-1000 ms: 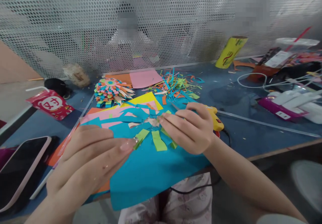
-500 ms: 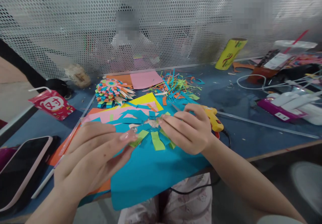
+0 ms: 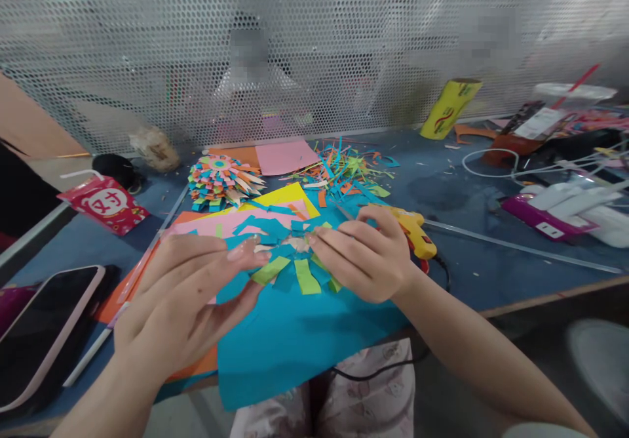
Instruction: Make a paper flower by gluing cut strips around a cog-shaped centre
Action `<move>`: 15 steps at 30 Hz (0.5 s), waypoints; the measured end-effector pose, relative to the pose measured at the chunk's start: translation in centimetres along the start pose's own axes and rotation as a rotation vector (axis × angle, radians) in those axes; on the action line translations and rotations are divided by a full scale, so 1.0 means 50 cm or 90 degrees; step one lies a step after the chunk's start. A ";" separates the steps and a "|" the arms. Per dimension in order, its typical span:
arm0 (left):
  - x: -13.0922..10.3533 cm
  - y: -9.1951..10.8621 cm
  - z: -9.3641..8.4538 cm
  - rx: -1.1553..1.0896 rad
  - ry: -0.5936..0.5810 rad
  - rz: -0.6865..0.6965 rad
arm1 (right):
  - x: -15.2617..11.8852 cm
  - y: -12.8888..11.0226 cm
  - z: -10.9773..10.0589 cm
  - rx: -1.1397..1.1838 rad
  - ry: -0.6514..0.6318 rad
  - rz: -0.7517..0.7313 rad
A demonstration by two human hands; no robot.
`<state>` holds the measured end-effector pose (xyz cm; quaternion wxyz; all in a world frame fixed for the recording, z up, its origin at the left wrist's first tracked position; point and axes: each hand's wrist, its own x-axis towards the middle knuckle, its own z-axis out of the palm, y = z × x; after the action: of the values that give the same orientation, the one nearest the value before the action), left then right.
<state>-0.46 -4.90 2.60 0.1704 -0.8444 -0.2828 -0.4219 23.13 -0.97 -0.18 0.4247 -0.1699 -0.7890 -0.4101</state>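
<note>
A flower-like piece of cut paper (image 3: pixel 307 277), with lime-green and blue strips round a pale middle, lies between my hands over a blue paper sheet (image 3: pixel 295 339). My left hand (image 3: pixel 184 300) is at its left side, thumb and fingers closed about the end of a green paper strip (image 3: pixel 272 271). At the right side, the bent fingers of my right hand (image 3: pixel 366 251) are pressed together on the edge of the paper flower; they hide that part. A yellow glue gun (image 3: pixel 417 231) lies just behind my right hand, partly covered by it.
A finished multicoloured paper flower (image 3: pixel 223 179) and a heap of paper shreds (image 3: pixel 351 169) lie farther back. A phone (image 3: pixel 46 330) and red drink pouch (image 3: pixel 105 202) are at left. A yellow roll (image 3: pixel 449 110) stands by the perforated metal screen (image 3: pixel 344 51). A purple-edged power strip (image 3: pixel 548 218) lies right.
The fingertips of my left hand have shifted slightly up and changed their hold around the green strip. My right hand stays almost in place at the paper flower.
</note>
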 end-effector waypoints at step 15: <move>-0.002 0.002 0.002 -0.021 -0.023 0.001 | -0.002 -0.001 -0.001 -0.005 -0.014 0.001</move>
<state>-0.38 -4.97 2.49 0.1520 -0.8548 -0.2781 -0.4109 23.20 -1.02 -0.26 0.4157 -0.1762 -0.7920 -0.4109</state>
